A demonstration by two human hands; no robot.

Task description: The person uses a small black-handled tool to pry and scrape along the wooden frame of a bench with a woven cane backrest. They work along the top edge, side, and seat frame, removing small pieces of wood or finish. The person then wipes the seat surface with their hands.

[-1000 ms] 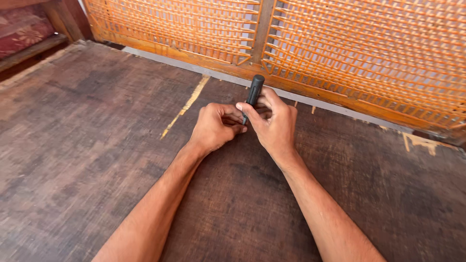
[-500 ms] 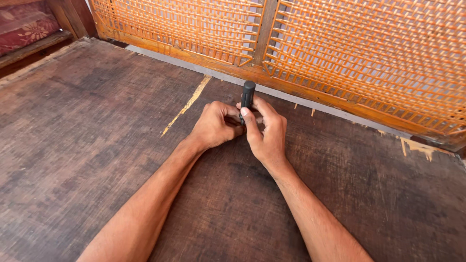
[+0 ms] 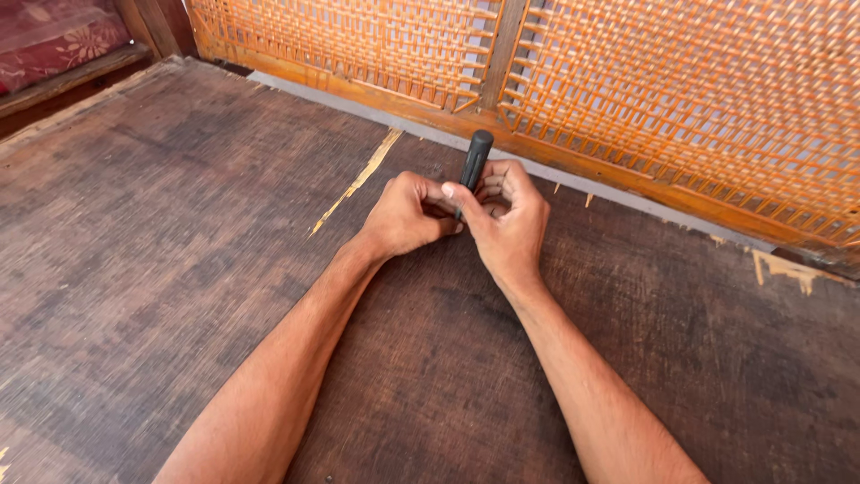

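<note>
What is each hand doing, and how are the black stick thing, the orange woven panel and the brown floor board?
Left hand: closed in a fist, touching the right hand.
Right hand: fingers curled around the black handle.
Black handle: tilted nearly upright, top end free, lower end hidden by the hands.
Woven cane panel: intact, set in a wooden frame.
Brown board: worn, scratched, chipped pale in places.

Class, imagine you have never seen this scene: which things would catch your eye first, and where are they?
First, the two hands meeting at the centre: the right hand grips a black cylindrical handle that stands nearly upright, and the left hand is closed against its lower end. Behind them, along the top, runs a bright orange woven cane panel in a wooden frame. Everything rests on a dark, worn wooden board.
</note>
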